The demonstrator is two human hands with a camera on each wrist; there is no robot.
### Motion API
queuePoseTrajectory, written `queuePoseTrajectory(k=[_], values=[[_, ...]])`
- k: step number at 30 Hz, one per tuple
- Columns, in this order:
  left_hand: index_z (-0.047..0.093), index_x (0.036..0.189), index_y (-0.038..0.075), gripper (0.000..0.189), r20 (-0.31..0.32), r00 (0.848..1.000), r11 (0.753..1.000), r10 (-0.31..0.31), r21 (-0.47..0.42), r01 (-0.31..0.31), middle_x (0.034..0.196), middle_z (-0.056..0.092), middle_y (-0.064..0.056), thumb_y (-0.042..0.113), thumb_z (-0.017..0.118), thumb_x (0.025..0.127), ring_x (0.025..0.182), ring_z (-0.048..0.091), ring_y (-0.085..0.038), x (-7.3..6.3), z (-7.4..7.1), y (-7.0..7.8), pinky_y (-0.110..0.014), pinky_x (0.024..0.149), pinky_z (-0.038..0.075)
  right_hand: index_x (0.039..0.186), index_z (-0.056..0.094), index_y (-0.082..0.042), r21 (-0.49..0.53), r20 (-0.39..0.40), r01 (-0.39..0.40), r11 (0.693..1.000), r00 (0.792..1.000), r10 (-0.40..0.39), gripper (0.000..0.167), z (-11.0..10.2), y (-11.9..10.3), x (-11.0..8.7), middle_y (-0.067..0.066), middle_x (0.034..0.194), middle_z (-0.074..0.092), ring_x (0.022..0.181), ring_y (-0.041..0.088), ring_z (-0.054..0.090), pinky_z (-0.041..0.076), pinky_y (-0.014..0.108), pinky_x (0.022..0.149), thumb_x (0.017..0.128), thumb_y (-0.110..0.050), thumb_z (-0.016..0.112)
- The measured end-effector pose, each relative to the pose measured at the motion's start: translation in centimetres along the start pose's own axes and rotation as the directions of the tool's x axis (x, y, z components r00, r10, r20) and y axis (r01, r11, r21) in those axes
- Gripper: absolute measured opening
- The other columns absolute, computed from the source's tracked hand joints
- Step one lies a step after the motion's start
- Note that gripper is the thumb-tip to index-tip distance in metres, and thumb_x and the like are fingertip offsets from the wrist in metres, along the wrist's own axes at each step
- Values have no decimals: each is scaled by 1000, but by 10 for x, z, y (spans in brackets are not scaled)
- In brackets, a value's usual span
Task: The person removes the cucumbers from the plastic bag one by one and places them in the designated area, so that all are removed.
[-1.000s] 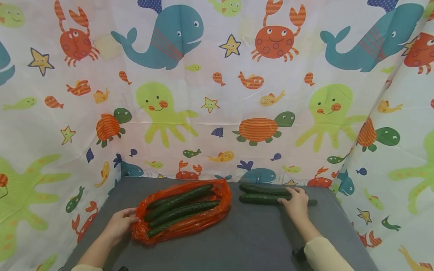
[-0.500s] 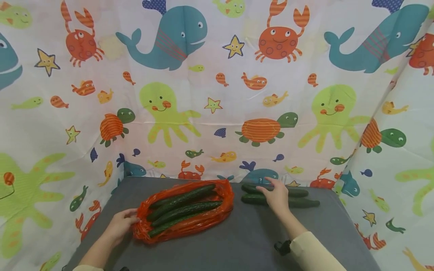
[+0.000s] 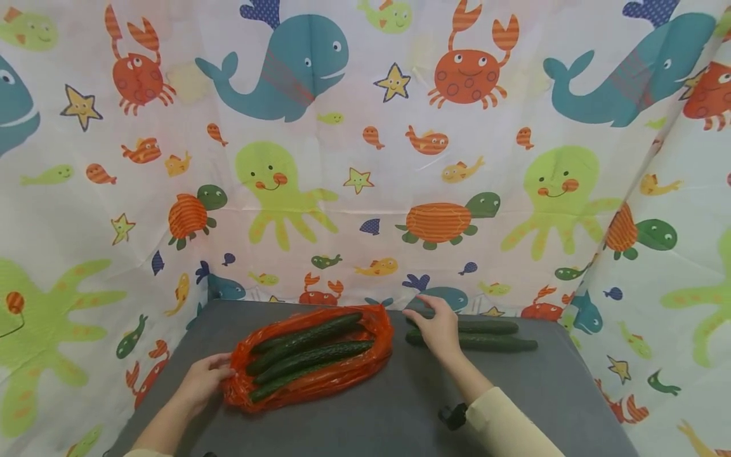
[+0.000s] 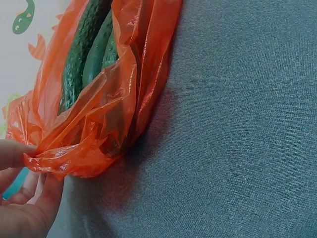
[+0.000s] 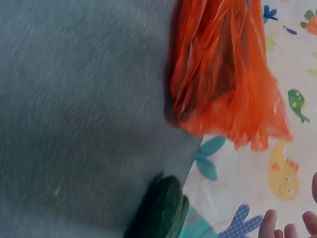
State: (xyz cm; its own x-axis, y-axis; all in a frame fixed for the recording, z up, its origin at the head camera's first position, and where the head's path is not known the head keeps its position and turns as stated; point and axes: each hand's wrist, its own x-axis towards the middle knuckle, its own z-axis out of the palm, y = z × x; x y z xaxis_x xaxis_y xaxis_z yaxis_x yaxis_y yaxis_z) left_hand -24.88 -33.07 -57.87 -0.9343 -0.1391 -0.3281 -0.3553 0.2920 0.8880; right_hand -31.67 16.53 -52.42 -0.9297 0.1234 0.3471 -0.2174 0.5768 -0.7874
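An open orange plastic bag (image 3: pixel 381 339) lies on the table with several long green cucumbers (image 3: pixel 320 354) in it. My left hand (image 3: pixel 205 381) pinches the bag's gathered left end between thumb and fingers, as the left wrist view shows on the crumpled orange film (image 4: pixel 84 153). To the right of the bag, two more cucumbers (image 3: pixel 502 343) lie side by side. My right hand (image 3: pixel 438 327) hovers over their left ends, fingers spread and holding nothing. In the right wrist view, fingertips (image 5: pixel 267 225) show at the lower right corner, apart from the cucumber ends (image 5: pixel 166 208).
A grey cloth-covered table (image 3: pixel 400 406) carries everything. A white curtain (image 3: pixel 365 95) printed with sea animals rises behind the table and along both sides. Below the right hand, a small black device (image 3: pixel 453 416) sits at the right wrist.
My right hand has moved left along the two loose cucumbers, from their right half to their left ends, near the bag. The left hand and bag have stayed in place.
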Motion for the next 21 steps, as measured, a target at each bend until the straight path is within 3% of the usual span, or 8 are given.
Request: queuePoseTrajectory(k=[14, 21], values=[[50, 140, -10, 48, -16, 1000, 1000, 15, -13, -16, 121, 67, -24, 5, 63, 96, 97, 68, -18, 0, -1, 2, -36, 79, 59, 120, 73, -15, 143, 36, 44, 989, 998, -49, 45, 42, -31, -14, 9, 118, 70, 110, 27, 66, 53, 53, 94, 79, -30, 86], [49, 141, -9, 48, -23, 1000, 1000, 14, -20, -14, 124, 65, -25, 5, 63, 97, 98, 67, -17, 0, 1, 0, -35, 80, 59, 122, 72, -14, 212, 49, 74, 974, 995, -86, 44, 56, -41, -19, 11, 116, 69, 112, 33, 64, 57, 52, 87, 81, -26, 85]])
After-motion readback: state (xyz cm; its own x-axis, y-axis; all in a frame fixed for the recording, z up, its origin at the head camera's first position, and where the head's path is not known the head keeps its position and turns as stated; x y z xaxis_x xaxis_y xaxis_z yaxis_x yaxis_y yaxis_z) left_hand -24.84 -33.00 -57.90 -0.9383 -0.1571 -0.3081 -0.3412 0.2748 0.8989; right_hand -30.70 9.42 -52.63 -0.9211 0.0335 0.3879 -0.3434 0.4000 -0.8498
